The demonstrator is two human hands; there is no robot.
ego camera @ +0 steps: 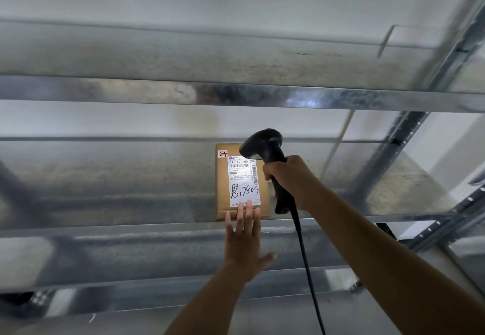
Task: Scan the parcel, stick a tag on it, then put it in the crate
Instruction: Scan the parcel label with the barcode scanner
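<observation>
A small brown cardboard parcel [223, 192] lies flat on a metal shelf [105, 190]. A white shipping label [244, 179] with barcodes and handwritten black marks covers its top, and a small tag reading "2-4" [223, 154] sits at its far left corner. My left hand [244, 242] is flat with fingers spread, its fingertips resting on the parcel's near edge. My right hand [286, 179] grips a black corded barcode scanner [265, 148], whose head points down over the label's top right. No crate is in view.
The shelf belongs to a galvanised steel rack with a shelf above [236, 56] and a perforated upright [401, 135] at the right. The scanner's black cable [309, 269] hangs down between my arms. A white wall lies behind the rack.
</observation>
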